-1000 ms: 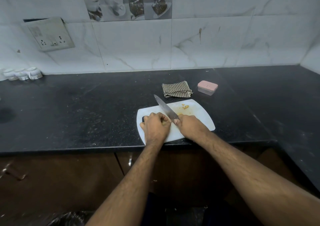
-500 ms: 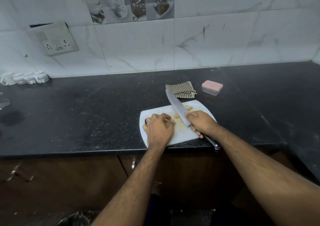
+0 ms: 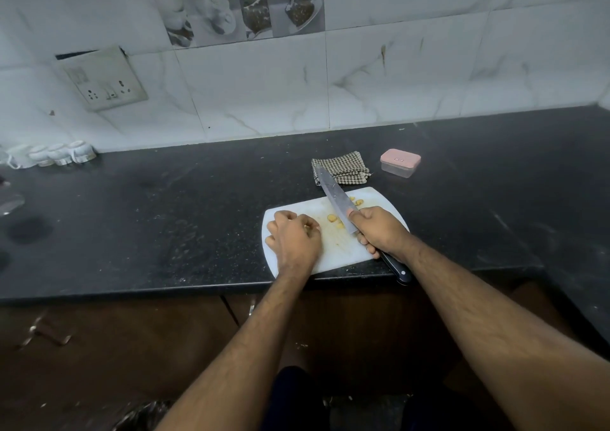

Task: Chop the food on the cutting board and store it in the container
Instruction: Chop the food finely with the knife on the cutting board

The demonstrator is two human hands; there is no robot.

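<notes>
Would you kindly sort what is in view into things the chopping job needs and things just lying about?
Needed: knife, cutting board, yellowish food pieces, pink-lidded container, left hand, right hand.

Lying about: checked cloth, white cups, wall socket plate.

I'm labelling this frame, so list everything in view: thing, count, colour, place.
cutting board: one, white, counter's front edge.
food pieces: several, yellowish, on the board beside the blade.
knife: one, steel blade, black handle, angled over the board.
container: one, clear with pink lid, shut, behind the board.
cloth: one, checked, folded, left of the container.
cups: a few, white, by the wall at far left.
socket plate: one, grey-white, on the tiled wall.
left hand: curled on the board, over food.
right hand: grips the knife.
</notes>
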